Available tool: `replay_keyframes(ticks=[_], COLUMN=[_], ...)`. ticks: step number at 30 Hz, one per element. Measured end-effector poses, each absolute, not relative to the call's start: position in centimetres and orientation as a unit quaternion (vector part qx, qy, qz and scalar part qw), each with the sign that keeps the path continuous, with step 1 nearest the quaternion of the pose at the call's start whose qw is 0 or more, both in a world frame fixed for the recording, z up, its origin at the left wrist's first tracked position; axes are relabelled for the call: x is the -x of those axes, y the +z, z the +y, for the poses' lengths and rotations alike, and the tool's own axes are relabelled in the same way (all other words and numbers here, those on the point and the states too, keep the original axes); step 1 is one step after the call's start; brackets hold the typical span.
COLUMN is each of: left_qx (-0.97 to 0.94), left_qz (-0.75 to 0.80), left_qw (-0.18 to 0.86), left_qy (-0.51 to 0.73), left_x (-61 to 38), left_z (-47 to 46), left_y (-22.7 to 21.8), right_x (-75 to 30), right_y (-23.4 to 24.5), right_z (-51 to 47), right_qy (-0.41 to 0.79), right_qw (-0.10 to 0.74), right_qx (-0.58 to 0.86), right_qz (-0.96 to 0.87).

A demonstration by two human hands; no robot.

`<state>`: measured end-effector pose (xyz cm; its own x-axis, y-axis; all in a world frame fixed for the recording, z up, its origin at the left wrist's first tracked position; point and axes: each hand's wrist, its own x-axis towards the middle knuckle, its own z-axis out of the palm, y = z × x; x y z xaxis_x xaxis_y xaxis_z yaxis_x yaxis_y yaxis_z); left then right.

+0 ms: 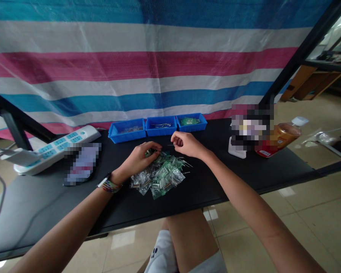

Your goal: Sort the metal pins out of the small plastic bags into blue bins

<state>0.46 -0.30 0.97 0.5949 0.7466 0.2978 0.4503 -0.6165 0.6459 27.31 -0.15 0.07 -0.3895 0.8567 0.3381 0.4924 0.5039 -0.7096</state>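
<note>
A heap of small clear and green plastic bags [165,176] lies on the black table, with short metallic pieces inside the bags. My left hand [143,156] rests at the heap's upper left edge, its fingers curved and apart from the thumb, with nothing visible in it. Just right of and above the heap, my right hand [186,144] is closed in a pinch. A thin metal pin [170,145] sticks out leftward from its fingertips. Several loose metal pins [186,163] lie at the heap's right side.
Three blue trays stand in a row behind: left tray [110,133] with clear contents, middle tray [161,132] with thin metal pins, right tray [205,123] with green bags. A power strip [85,133] lies left; an orange drink bottle [285,132] lies right. A striped sheet [159,64] hangs behind.
</note>
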Motion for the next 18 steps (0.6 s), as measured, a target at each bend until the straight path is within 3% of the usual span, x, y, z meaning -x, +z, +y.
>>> replay_keyframes(ticks=[6, 18], left_qx=[-0.828, -0.833], left_qz=[0.365, 0.339], left_qw=[0.268, 0.241], left_qy=[0.331, 0.365], left_x=[-0.5, -0.7], left_z=[-0.4, -1.0], left_y=[1.2, 2.0], right_x=[-25.2, -24.3], right_y=[0.2, -0.1], right_z=[-1.1, -1.4], right_qy=[0.385, 0.433], right_qw=[0.423, 0.445], right_qx=[0.358, 0.358], right_qz=[-0.738, -0.697])
